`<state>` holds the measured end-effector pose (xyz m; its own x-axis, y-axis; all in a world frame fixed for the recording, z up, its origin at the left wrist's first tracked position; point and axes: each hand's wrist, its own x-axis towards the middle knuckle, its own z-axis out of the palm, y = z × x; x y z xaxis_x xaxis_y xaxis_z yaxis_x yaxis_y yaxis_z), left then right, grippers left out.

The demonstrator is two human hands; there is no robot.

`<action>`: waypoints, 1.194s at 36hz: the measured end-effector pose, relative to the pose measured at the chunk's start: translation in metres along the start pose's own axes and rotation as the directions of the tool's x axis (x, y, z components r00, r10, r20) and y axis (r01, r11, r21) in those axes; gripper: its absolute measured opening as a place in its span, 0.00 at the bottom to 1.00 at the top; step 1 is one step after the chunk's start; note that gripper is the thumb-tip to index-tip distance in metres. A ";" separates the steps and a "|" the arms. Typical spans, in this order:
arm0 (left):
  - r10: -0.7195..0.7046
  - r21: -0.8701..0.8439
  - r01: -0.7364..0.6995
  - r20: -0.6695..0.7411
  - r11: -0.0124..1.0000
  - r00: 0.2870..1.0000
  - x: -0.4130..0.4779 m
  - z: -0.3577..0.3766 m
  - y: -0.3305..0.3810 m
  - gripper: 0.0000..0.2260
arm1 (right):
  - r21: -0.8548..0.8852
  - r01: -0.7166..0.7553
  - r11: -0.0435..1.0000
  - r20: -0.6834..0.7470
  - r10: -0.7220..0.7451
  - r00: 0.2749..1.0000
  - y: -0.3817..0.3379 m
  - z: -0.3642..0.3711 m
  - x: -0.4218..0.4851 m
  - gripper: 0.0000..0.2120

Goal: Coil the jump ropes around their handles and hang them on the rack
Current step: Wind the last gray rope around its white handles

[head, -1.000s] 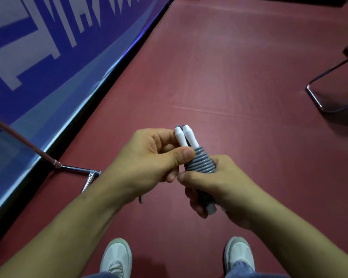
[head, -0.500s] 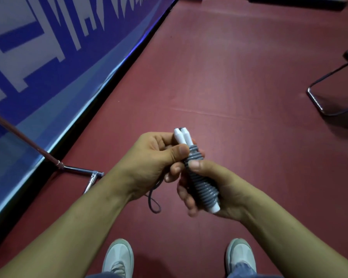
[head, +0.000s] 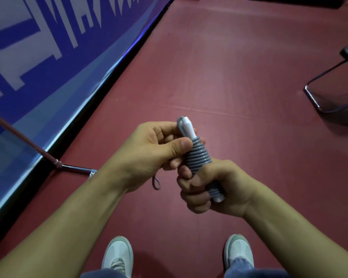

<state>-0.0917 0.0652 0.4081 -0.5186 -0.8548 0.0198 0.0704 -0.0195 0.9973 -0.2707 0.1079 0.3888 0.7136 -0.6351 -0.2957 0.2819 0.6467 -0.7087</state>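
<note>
Over the red floor [head: 249, 67], the right hand [head: 215, 187] has slid down to clamp the lower end of the paired handles [head: 187, 127]. The left hand [head: 149, 155] pinches the top turns of grey rope [head: 198, 157]. Only a short loose loop [head: 156, 183] dangles now, so the coiling looks nearly finished.

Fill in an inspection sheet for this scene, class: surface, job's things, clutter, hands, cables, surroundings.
Surface: dark red floor.
Job's things: grey jump rope coiled round its white handles; rack not identified.
Clutter: nothing seen.
Hands: left hand grips the coil's upper end, thumb on the turns; right hand grips the lower end.
Cables: nothing seen, apart from a short rope end looping below the left hand.
Surroundings: blue and white banner left, metal bar at its foot, chair frame right, pale shoes below.
</note>
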 end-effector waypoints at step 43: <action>-0.276 -0.129 0.301 0.180 0.945 0.944 -0.002 0.006 0.001 0.04 | -0.401 -0.031 0.915 -0.537 -0.208 0.818 -0.002 0.025 -0.018 0.38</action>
<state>-0.0956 0.0702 0.4092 -0.6628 -0.7079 -0.2442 0.0200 -0.3426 0.9393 -0.2679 0.1290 0.4117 0.1807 -0.8804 -0.4385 -0.0214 0.4422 -0.8967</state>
